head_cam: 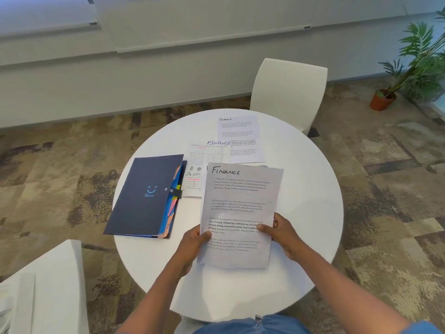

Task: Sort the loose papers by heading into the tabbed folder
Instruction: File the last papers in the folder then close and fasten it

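While both hands hold it above the round white tabletop (313, 201), a sheet of paper headed "FINANCE" (238, 203) in handwritten capitals fills the middle of the view, its printed paragraphs facing the camera. The left hand (192, 239) grips the sheet's lower left edge, thumb curled over the front and the fingers hidden behind the page. The right hand (279, 231) grips the lower right edge in the same way, thumb pressed on the printed side, the other fingers out of sight behind.

To the left of the held sheet the dark blue tabbed folder (144, 196) lies flat on the tabletop, closed, with a pale blue smiling mark on its cover and a strap with a snap at its right edge. Coloured tabs in orange, pink, yellow and blue stick out along that edge.

Beyond the held sheet two more papers lie on the tabletop. One with tables and small pictures (204, 160), also headed "FINANCE", sits just beside the folder and is partly hidden behind the held sheet. The other, a page of text with a small "FINANCE" heading (240, 131), lies farther away, and the tables paper overlaps its left edge.

A white chair (289, 92) stands at the far side of the tabletop, another white chair (48, 285) at the near left, and a potted plant (385, 100) on the patterned carpet at the far right.
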The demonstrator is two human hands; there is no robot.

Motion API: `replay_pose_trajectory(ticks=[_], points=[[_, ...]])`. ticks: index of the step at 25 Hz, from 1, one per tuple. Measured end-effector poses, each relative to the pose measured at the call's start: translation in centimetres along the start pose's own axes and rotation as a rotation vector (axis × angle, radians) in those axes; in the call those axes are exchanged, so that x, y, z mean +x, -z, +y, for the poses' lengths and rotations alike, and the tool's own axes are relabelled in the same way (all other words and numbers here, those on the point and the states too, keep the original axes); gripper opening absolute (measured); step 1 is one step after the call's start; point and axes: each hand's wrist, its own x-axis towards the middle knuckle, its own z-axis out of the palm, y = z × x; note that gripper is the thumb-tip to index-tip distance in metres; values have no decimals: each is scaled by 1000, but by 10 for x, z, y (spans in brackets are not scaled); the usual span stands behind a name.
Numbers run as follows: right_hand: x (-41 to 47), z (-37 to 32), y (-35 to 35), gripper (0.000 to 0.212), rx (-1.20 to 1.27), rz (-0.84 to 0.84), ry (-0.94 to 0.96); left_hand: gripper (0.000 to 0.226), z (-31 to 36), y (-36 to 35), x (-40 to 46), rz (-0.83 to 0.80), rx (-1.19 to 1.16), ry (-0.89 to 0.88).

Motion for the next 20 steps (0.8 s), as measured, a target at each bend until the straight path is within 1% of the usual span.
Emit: replay_pose_trajectory(ticks=[4, 7, 10, 14, 17, 20], points=[[-1, -14, -5, 43, -2, -41, 94, 25, 2, 3, -3, -11, 13, -46], [-2, -20, -9, 32, -99, 43, 185, 26, 4, 4, -5, 24, 38, -92], [-2, -22, -10, 24, -229, 99, 277, 19, 5, 1, -4, 86, 77, -127], [-7, -22, -14, 28, -296, 81, 312, 22, 11, -7, -4, 173, 85, -228], [-10, -20, -17, 27, -307, 102, 340, 15, 11, -10, -2, 184, 121, -236], [-15, -23, -19, 27, -335, 115, 379, 26, 8, -11, 1, 205, 123, -240]])
